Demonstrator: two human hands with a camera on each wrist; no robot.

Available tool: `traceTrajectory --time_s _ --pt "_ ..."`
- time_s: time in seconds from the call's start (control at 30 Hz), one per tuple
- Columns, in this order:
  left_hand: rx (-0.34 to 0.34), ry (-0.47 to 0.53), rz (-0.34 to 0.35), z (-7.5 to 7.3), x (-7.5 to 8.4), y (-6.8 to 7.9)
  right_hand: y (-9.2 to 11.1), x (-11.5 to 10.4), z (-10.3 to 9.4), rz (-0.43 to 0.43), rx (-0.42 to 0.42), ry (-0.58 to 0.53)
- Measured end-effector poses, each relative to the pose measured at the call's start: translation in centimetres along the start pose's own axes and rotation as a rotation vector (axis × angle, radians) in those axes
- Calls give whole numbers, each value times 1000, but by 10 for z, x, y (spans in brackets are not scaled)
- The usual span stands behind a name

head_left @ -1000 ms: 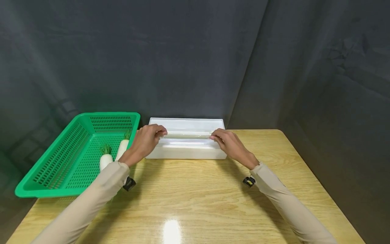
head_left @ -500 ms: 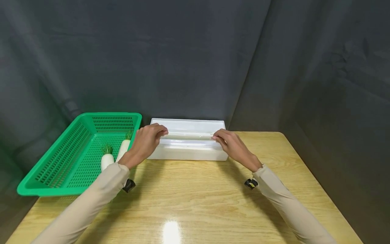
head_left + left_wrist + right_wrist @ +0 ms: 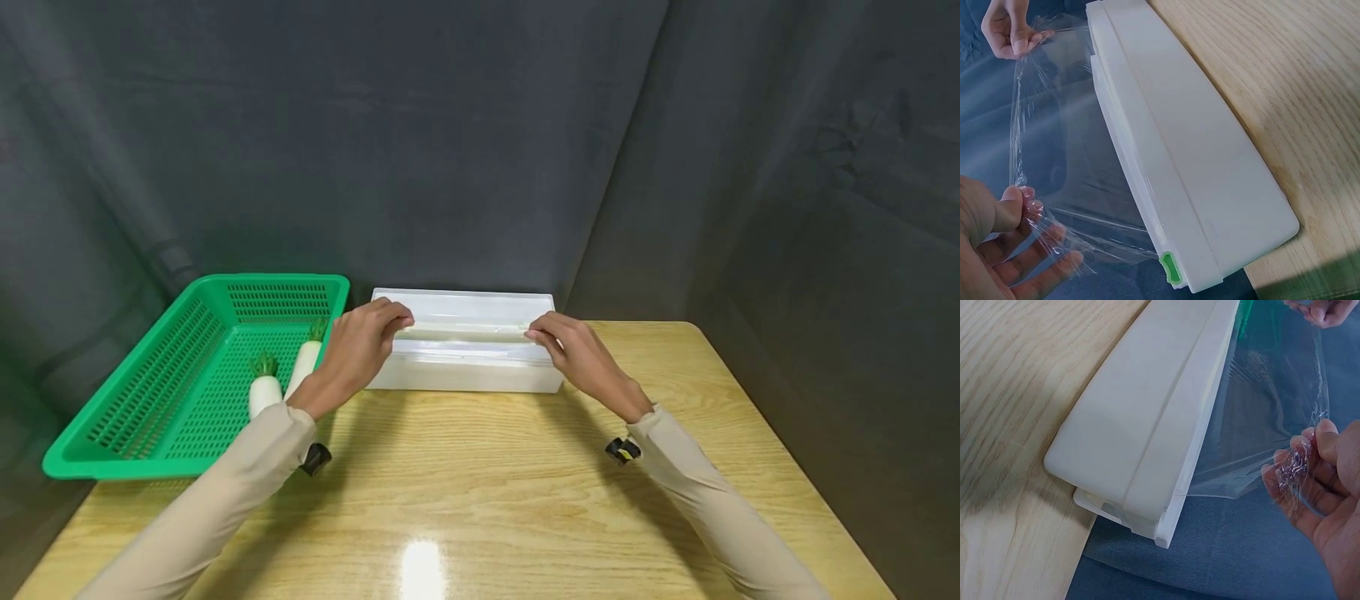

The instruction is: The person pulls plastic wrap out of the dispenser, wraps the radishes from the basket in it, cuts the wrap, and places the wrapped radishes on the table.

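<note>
Left hand [image 3: 988, 251] and right hand [image 3: 1005, 28] pinch clear film [image 3: 1063, 144] (wrinkly) beside a white box [image 3: 1172, 137].

This seems a small staged recording corner: dark cloth [image 3: 420, 150] hangs at the far side and along the left and right, enclosing a wood-grain surface [image 3: 480, 475], and cameras [image 3: 316, 458] sit at both wrists. Its props are kitchen goods: radishes [image 3: 264, 395] in a green basket [image 3: 161, 379] at left, and clear film [image 3: 1079, 144] drawn from a white box [image 3: 465, 375].
</note>
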State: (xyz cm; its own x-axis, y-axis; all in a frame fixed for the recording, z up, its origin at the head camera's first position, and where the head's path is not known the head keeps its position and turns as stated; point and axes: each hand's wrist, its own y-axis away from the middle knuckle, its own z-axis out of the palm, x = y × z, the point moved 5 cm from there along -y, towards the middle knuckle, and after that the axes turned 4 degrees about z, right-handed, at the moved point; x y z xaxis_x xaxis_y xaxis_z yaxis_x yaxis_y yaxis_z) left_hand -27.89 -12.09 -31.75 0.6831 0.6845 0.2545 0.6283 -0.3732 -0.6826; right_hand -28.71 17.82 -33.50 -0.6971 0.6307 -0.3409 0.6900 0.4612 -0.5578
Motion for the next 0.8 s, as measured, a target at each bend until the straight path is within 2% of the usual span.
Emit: traceTrajectory --time_s 0.23,0.53,0.8 --pt "13 8 3 -3 3 2 1 -4 -4 -20 20 1" --pt "18 56 -53 -7 6 3 3 -6 -8 -24 35 1" --pt "44 56 -57 -12 12 5 6 -9 -11 -48 51 -20"
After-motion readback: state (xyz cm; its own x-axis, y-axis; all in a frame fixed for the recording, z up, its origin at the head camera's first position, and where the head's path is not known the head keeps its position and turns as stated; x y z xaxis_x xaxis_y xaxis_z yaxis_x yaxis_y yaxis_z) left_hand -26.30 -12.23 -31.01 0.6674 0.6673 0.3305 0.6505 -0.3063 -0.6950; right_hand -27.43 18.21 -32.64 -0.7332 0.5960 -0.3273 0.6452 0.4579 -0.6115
